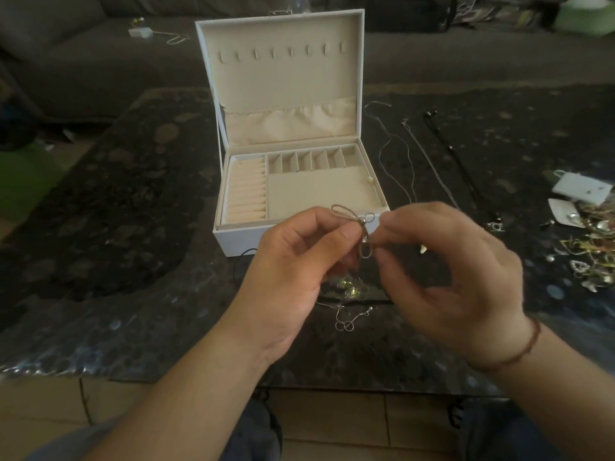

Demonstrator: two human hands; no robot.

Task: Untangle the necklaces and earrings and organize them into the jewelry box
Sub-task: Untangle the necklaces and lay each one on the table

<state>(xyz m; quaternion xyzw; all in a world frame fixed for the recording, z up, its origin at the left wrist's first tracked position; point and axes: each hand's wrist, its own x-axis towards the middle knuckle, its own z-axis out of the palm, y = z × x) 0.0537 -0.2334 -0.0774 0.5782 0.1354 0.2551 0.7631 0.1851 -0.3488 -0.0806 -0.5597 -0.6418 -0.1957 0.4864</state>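
A white jewelry box (233, 237) stands open on the dark table, its lid upright with a row of hooks and a cloth pocket. Its tray has ring rolls on the left and small compartments at the back. In front of the box my left hand (293, 277) and my right hand (446, 274) both pinch a knotted silver necklace (352, 221) with loops sticking up. Its tail hangs to the table, where a looped end (346, 322) lies. Three straightened necklaces (429, 158) lie to the right of the box. A small pearl piece (369, 180) sits in the tray.
A pile of tangled earrings and jewelry (589, 251) with white cards (580, 187) lies at the table's right edge. A grey sofa (83, 61) with a small white item and cord stands behind. The table's front edge (133, 374) is near my knees.
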